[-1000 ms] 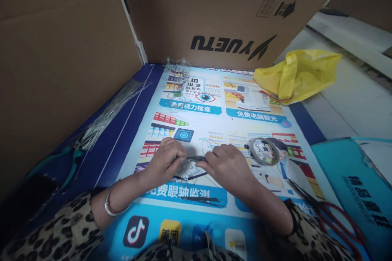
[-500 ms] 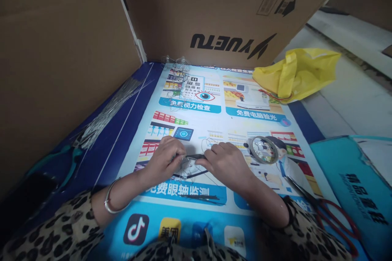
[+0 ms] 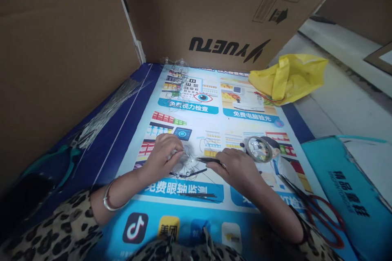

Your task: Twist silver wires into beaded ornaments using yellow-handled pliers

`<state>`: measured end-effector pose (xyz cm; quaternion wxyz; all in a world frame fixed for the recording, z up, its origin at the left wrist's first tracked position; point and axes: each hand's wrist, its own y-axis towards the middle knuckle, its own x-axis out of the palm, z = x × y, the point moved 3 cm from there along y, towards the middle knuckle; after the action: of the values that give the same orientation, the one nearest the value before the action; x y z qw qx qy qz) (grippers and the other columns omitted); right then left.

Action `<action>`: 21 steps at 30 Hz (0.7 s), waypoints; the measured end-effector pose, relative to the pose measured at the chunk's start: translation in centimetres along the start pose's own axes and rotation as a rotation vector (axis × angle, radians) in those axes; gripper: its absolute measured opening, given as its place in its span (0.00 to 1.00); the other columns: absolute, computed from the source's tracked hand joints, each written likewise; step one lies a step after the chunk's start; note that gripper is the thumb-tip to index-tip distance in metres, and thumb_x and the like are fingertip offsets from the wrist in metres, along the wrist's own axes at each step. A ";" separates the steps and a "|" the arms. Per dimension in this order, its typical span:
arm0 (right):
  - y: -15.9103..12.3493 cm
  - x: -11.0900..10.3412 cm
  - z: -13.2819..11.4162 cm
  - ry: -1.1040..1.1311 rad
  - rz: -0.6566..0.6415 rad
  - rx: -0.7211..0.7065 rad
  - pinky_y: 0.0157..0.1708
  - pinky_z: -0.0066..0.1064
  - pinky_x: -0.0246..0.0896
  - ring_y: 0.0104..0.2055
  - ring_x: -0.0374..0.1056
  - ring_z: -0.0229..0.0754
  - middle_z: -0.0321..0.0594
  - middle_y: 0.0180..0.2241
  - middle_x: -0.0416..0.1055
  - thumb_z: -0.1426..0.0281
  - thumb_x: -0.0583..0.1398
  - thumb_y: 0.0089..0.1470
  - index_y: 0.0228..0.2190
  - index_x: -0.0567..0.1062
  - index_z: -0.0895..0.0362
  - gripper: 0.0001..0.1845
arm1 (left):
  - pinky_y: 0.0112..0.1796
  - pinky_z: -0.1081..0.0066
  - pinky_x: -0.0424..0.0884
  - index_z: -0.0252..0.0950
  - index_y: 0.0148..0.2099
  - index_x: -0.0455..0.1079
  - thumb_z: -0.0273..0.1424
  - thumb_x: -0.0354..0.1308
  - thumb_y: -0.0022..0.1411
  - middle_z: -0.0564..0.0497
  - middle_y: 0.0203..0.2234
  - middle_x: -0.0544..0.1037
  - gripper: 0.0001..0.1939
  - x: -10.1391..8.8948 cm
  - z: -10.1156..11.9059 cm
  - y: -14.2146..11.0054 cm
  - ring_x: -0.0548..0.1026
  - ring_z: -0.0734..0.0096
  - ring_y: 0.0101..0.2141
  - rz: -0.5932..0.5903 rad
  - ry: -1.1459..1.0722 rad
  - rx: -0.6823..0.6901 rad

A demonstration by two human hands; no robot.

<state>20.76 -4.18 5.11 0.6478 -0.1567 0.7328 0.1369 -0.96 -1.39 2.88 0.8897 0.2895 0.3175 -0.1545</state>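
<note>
My left hand [image 3: 165, 155] pinches a tangled thin wire piece [image 3: 187, 164] with clear bits on it, just above the printed sheet. Between the fingers of my right hand [image 3: 238, 168] is a slim dark pair of tweezers [image 3: 206, 159], its tips pointing left toward the wire piece. A small gap shows between the tips and my left fingers. Thin wire loops rise behind the tweezers. Below my hands lie several short dark strands [image 3: 200, 195]. Right of my right hand sits a round dish [image 3: 259, 149] of small shiny pieces.
Cardboard panels [image 3: 214, 12] wall off the back and left. A bundle of thin wires [image 3: 105, 112] and teal-handled pliers [image 3: 72, 161] lie left. Finished-looking wire pieces [image 3: 176, 71] line the back. Rightward are red-handled scissors [image 3: 326, 216], a yellow bag [image 3: 290, 79] and a teal box [image 3: 343, 187].
My right hand has moved right with the tweezers, drawing their tips away from my left fingers. My left hand stays nearly in place, still pinching the wire piece. The view has shifted slightly.
</note>
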 end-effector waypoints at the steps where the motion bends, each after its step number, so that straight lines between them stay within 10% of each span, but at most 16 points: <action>1: -0.1 0.0 -0.1 0.000 -0.021 0.001 0.30 0.30 0.48 0.32 0.67 0.42 0.40 0.27 0.72 0.54 0.52 0.57 0.27 0.73 0.56 0.21 | 0.45 0.62 0.60 0.37 0.35 0.64 0.26 0.50 0.62 0.51 0.32 0.72 0.03 0.0 0.1 0.0 0.68 0.67 0.40 -0.002 0.002 0.003; 21: 2.4 -0.1 -1.9 -0.093 -0.045 -0.050 0.31 0.31 0.46 0.33 0.67 0.42 0.41 0.28 0.73 0.52 0.50 0.57 0.28 0.75 0.56 0.24 | 0.43 0.61 0.61 0.37 0.35 0.63 0.24 0.49 0.60 0.50 0.32 0.71 0.04 -0.3 0.4 0.0 0.68 0.65 0.39 0.046 0.006 0.045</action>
<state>18.06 -2.72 5.45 0.6800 -0.1825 0.6947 0.1476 -0.98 -1.68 3.33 0.8852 0.3174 0.3100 -0.1403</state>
